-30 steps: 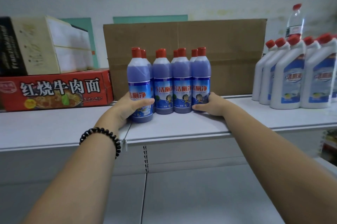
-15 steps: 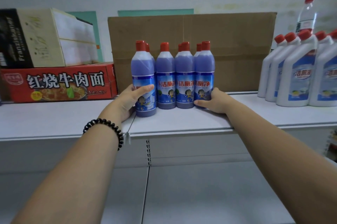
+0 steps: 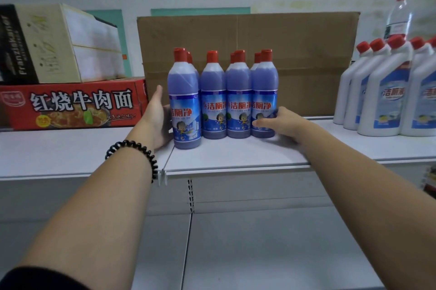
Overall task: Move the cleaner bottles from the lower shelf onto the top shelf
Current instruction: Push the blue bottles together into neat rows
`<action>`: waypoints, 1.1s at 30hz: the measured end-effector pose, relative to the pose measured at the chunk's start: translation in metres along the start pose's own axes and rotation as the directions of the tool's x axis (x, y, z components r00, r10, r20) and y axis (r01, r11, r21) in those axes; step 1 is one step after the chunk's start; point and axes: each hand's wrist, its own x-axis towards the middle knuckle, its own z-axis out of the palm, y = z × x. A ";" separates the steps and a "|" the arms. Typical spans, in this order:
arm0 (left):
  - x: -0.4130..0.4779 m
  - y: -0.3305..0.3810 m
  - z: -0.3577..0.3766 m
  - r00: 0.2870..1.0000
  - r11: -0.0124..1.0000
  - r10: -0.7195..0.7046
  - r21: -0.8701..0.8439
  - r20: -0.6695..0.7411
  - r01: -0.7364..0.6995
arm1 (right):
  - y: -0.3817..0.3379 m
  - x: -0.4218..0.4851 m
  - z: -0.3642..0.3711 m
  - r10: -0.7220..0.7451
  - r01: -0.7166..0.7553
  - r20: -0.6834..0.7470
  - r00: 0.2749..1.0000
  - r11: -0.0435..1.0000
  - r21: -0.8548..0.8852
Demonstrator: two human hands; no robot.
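We see the purple cleaner bottles [image 3: 223,100], with red caps, standing upright in a tight group on the top shelf [image 3: 236,157], just in front of a brown cardboard box [image 3: 306,53]. The left hand [image 3: 157,119] rests with its palm flat against the side of the leftmost bottle [image 3: 185,110]. Its thumb points up and is not closed on the bottle, and the other fingers are hidden behind it. The right hand [image 3: 285,124] holds the rightmost bottle [image 3: 264,100] low down, with the thumb curled across the front. The lower shelf [image 3: 259,254] is under the forearms. White bottles [image 3: 387,96] stand well apart on the right, and a red carton [image 3: 70,105] on the left.
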 end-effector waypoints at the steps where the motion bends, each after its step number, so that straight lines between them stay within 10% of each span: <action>1: 0.004 0.001 0.001 1.000 1.000 0.006 0.001 -0.003 -0.006 | -0.001 0.001 -0.002 -0.004 0.004 0.021 1.000 0.999 0.039; 33: -0.018 -0.006 0.001 0.926 0.960 0.184 0.143 0.330 -0.242 | 0.000 0.005 0.004 -0.090 0.078 0.109 0.990 0.991 0.108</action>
